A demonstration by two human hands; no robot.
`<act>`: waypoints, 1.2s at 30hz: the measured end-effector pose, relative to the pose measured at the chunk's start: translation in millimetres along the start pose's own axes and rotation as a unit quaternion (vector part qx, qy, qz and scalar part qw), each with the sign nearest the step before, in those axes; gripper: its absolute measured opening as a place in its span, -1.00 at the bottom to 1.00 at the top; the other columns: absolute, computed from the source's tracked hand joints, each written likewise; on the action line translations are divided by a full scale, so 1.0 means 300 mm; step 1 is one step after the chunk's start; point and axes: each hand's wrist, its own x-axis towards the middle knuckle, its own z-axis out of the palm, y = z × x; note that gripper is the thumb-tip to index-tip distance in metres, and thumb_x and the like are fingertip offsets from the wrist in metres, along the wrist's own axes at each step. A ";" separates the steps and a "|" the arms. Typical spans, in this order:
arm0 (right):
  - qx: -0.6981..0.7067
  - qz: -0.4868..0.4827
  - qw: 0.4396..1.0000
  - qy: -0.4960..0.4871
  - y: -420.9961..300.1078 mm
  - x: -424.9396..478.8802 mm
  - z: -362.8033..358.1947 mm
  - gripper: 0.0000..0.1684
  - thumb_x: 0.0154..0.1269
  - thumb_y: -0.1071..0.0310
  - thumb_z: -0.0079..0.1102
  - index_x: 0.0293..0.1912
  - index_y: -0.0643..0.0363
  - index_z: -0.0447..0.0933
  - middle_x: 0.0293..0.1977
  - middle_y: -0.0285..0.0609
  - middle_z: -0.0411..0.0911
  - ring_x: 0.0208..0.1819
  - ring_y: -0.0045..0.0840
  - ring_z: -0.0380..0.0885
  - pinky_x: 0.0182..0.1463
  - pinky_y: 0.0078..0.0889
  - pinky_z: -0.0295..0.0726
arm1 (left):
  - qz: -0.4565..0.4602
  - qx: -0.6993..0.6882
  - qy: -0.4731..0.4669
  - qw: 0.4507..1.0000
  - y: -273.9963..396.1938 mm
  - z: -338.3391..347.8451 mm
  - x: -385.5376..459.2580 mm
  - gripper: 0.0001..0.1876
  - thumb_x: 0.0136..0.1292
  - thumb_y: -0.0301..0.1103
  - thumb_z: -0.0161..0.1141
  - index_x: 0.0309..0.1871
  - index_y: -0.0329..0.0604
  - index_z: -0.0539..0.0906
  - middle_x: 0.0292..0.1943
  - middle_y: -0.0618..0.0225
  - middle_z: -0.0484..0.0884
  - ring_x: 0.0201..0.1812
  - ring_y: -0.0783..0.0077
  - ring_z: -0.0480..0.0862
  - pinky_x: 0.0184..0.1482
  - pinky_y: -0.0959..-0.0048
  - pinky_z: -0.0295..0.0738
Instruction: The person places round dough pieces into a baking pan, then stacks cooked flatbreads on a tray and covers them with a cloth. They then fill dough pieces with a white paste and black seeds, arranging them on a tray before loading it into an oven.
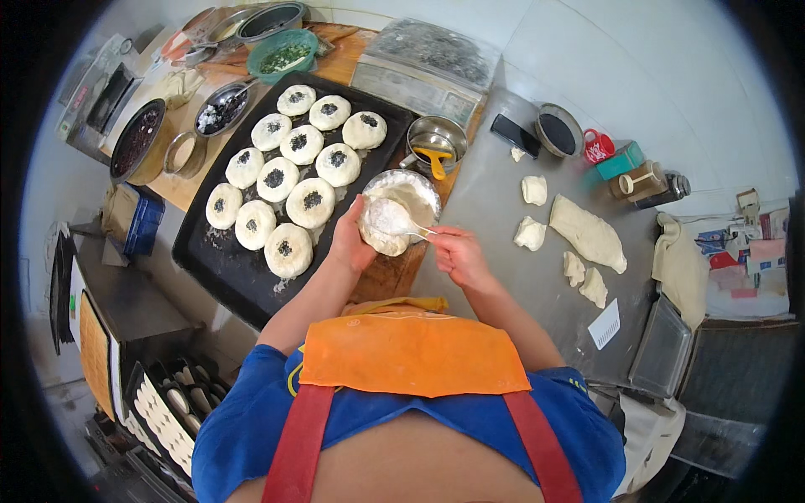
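Note:
My left hand cups a flattened piece of dough at the near side of a metal bowl. A spoon is in my right hand, its handle between thumb and fingers. Its head carries a heap of white powdery filling and lies over the dough, hiding part of it. Pale contents fill the bowl behind. To the left, a black baking tray bears several round dough buns, each with dark seeds on top.
A saucepan with a yellow-handled tool stands behind the bowl. On the metal worktop lie a dough slab, dough pieces, a white scraper and a phone. Filling bowls stand left of the tray.

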 end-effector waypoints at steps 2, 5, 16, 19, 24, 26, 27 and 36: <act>-0.040 -0.017 0.999 0.017 -0.012 -0.006 0.026 -0.75 0.30 0.44 0.19 -0.05 0.31 0.59 -0.65 -0.51 0.29 -0.70 -0.81 0.11 -0.65 -0.63 0.03 | 0.006 0.003 0.000 1.000 -0.003 -0.011 0.010 -0.49 0.53 -0.09 -0.16 0.33 -0.31 0.34 0.30 0.09 0.43 0.31 0.11 0.42 0.38 0.10 0.27; -0.118 -0.098 0.987 0.037 -0.045 -0.015 0.078 -0.76 0.30 0.42 0.19 -0.06 0.28 0.61 -0.60 -0.50 0.39 -0.66 -0.83 0.16 -0.62 -0.65 0.08 | 0.021 0.018 0.038 0.999 0.013 -0.029 0.035 -0.51 0.53 -0.10 -0.15 0.30 -0.31 0.36 0.28 0.11 0.45 0.30 0.11 0.44 0.37 0.12 0.30; -0.388 -0.305 0.862 0.119 0.157 0.143 -0.056 -0.72 0.27 0.39 0.24 -0.06 0.33 0.63 -0.48 -0.37 0.57 -0.50 -0.84 0.40 -0.46 -0.72 0.34 | 0.074 0.047 0.042 0.995 0.129 -0.079 -0.020 -0.51 0.51 -0.11 -0.14 0.30 -0.29 0.37 0.27 0.14 0.48 0.28 0.10 0.46 0.35 0.08 0.30; -0.207 -0.153 0.954 0.152 0.138 0.100 -0.067 -0.71 0.27 0.32 0.23 -0.09 0.32 0.65 -0.38 -0.34 0.66 -0.43 -0.60 0.54 -0.32 -0.50 0.52 | 0.082 0.046 0.051 0.994 0.138 -0.109 -0.032 -0.52 0.51 -0.11 -0.13 0.30 -0.29 0.37 0.27 0.13 0.47 0.28 0.09 0.46 0.35 0.07 0.30; -0.078 -0.166 0.978 0.100 0.015 -0.028 0.020 -0.75 0.31 0.43 0.21 -0.04 0.27 0.63 -0.61 -0.51 0.36 -0.67 -0.85 0.17 -0.65 -0.69 0.09 | 0.072 0.055 0.046 0.995 0.110 -0.064 -0.032 -0.52 0.51 -0.11 -0.12 0.30 -0.28 0.37 0.27 0.13 0.46 0.29 0.10 0.44 0.35 0.08 0.30; -0.097 -0.218 0.969 0.065 0.019 -0.027 0.055 -0.75 0.32 0.44 0.20 -0.03 0.29 0.62 -0.58 -0.50 0.39 -0.64 -0.85 0.21 -0.62 -0.70 0.14 | 0.061 0.049 0.052 0.996 0.082 -0.027 -0.029 -0.52 0.52 -0.11 -0.13 0.31 -0.28 0.37 0.28 0.13 0.45 0.30 0.13 0.43 0.35 0.10 0.30; -0.124 -0.259 0.956 0.051 0.036 -0.009 0.076 -0.75 0.32 0.45 0.19 -0.03 0.30 0.61 -0.56 -0.48 0.43 -0.61 -0.85 0.25 -0.58 -0.71 0.19 | 0.056 0.045 0.045 0.996 0.072 -0.022 -0.019 -0.52 0.52 -0.11 -0.14 0.31 -0.28 0.36 0.28 0.13 0.45 0.30 0.13 0.43 0.35 0.10 0.30; -0.237 -0.218 0.944 0.071 0.047 0.044 -0.056 -0.68 0.30 0.37 0.24 -0.01 0.36 0.59 -0.19 -0.25 0.64 -0.20 -0.65 0.53 -0.07 -0.61 0.49 | 0.047 0.003 0.061 0.997 0.044 0.070 -0.059 -0.51 0.51 -0.11 -0.11 0.32 -0.28 0.36 0.30 0.13 0.43 0.32 0.11 0.42 0.37 0.10 0.28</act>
